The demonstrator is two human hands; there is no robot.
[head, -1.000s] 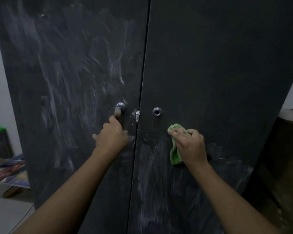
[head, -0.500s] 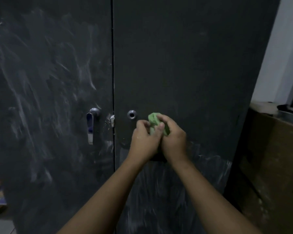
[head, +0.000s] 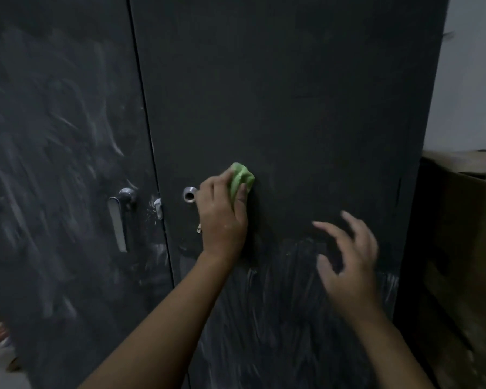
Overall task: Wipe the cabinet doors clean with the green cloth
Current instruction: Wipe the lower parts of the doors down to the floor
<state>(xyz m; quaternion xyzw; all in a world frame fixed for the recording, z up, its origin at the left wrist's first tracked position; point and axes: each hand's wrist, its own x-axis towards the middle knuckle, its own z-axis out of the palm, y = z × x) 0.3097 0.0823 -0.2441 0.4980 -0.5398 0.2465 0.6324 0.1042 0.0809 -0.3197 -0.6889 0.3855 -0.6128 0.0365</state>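
Head cam: L hand [head: 222, 217] grasps green cloth [head: 241, 178] on cabinet door [head: 306, 108]; R hand [head: 348, 265] released.

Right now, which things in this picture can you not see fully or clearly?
All in the head view:
- Green cloth: mostly covered by the left hand that holds it, so its full shape is hidden.
- Right hand: motion blur; whether it touches the right door cannot be told.
- Left door: blurred, cut off by the left edge.
- Brown box: dark, cut off by the right edge.
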